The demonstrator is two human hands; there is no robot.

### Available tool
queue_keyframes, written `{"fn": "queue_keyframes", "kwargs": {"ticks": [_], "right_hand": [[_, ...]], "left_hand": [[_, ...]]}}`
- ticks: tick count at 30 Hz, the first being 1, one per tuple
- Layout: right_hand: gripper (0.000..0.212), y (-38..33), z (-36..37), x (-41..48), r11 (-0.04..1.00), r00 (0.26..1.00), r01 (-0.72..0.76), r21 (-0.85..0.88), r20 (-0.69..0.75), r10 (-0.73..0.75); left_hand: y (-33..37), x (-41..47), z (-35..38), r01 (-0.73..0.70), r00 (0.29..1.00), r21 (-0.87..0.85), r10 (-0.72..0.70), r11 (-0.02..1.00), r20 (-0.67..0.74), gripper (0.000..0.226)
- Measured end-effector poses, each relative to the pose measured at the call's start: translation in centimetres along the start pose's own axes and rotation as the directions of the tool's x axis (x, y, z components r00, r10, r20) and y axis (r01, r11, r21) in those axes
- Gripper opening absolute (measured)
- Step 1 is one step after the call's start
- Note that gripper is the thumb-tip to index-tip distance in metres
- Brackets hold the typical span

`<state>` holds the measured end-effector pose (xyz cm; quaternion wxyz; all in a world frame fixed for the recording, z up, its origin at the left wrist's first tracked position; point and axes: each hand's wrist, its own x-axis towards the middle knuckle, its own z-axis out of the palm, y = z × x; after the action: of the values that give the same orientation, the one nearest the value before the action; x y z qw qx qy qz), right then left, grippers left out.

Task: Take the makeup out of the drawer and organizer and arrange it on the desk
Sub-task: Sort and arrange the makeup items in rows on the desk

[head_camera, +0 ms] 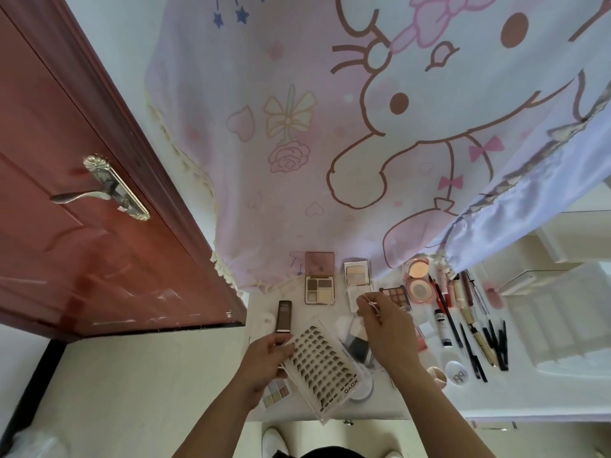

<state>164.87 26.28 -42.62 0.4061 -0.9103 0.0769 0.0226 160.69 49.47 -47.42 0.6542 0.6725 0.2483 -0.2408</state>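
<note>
We see bare desk (515, 401) at the front right, where a hand could slide in. Pens (477, 333) lie in a row just behind it. Palettes (320, 285) crowd the back, under the hanging curtain (297, 160). The door (82, 242) stands close on the left. The organizer (562, 325) blocks the far right.

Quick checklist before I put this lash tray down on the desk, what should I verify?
1. Left hand grip on the lash tray: ok, holding its edge.
2. Right hand pinching the tweezers: ok.
3. Spot directly below the tray free: not ok, a small palette and a round jar lie there.
4. Tray lid closed: cannot tell.
5. Bare desk near the front edge: ok.
</note>
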Motion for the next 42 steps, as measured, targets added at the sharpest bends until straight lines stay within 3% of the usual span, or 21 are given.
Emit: {"fn": "queue_keyframes", "kwargs": {"ticks": [4,9,12,18,23,31,35,38,40,42], "right_hand": [[0.022,0.2,-0.2,0.4,0.976,0.988,-0.149,0.158,0.057,0.142],[0.02,2.3,0.2,0.5,0.976,0.933,-0.216,0.014,0.298,0.202],[0.017,2.8,0.9,-0.3,0.943,0.922,-0.303,0.134,0.29,0.255],[0.021,3.9,2.8,-0.8,0.812,0.851,-0.523,0.26,0.204,0.483],[0.02,5.1,4.6,-0.5,0.734,0.798,-0.6,0.318,0.182,0.574],[0.033,7.1,6.1,0.7,0.699,0.759,-0.65,0.298,0.206,0.618],[0.032,7.2,6.0,0.5,0.683,0.75,-0.66,0.314,0.215,0.626],[0.029,6.9,5.7,0.3,0.65,0.77,-0.627,0.43,0.211,0.603],[0.026,6.8,5.5,0.2,0.64,0.782,-0.605,0.473,0.201,0.591],[0.024,6.8,5.2,0.1,0.643,0.791,-0.591,0.488,0.193,0.58]], "left_hand": [[-0.4,0.8,-1.4,0.014,1.0,-0.149,-0.011,0.989,0.022,0.021],[-0.6,2.5,-3.0,0.042,0.998,-0.304,-0.057,0.952,-0.04,0.019],[-0.7,3.9,-3.2,0.062,0.993,-0.284,-0.087,0.957,-0.076,0.018],[-1.9,6.3,-1.6,0.117,0.99,0.065,-0.122,0.991,0.069,0.015],[-3.1,7.9,-0.1,0.03,0.992,0.397,-0.076,0.917,0.1,0.026],[-3.8,9.8,0.9,0.071,0.991,0.507,-0.117,0.859,0.06,0.03],[-3.0,8.9,1.4,0.033,0.999,0.56,-0.02,0.828,-0.03,0.018],[-2.0,8.2,1.1,0.025,0.959,0.661,0.168,0.75,-0.228,0.018],[-1.9,8.4,0.7,0.079,0.909,0.752,0.262,0.654,-0.324,0.039],[-2.1,9.2,0.4,0.151,0.895,0.809,0.269,0.568,-0.356,0.067]]}}
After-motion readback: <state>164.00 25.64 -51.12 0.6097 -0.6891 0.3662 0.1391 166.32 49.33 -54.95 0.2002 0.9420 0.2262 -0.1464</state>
